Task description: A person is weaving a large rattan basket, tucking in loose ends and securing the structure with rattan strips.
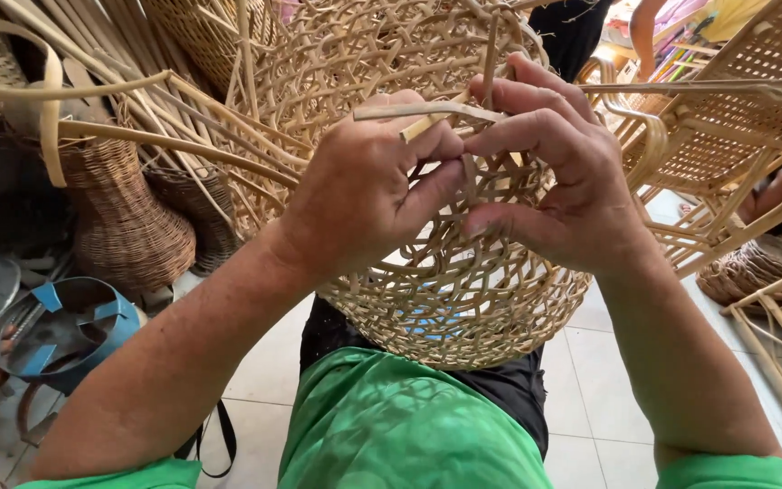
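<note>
Your lap carries the biggest thing here, a round open-weave basket of pale cane strips [427, 299], tipped so its lattice wall faces you and its lower edge rests over your green garment [391, 426]. To your right stands a woven cane chair with curved arms [726, 145], and more cane frames lean beside it. To your left, a dark brown wicker vase with a narrow waist [124, 217] sits on the tiled floor, with a bundle of long loose cane rods [138, 100] slanting above it. Lower left lies a round blue-rimmed metal tin [61, 330].

Both your hands press against the basket wall, close together and touching at the fingertips. Your left hand [364, 195] is curled, thumb and forefinger pinching a flat pale cane strip [427, 113] that sticks out from the weave. Your right hand [558, 181] has its fingers bent over the same strip from above, thumb pushed against the lattice below.
</note>
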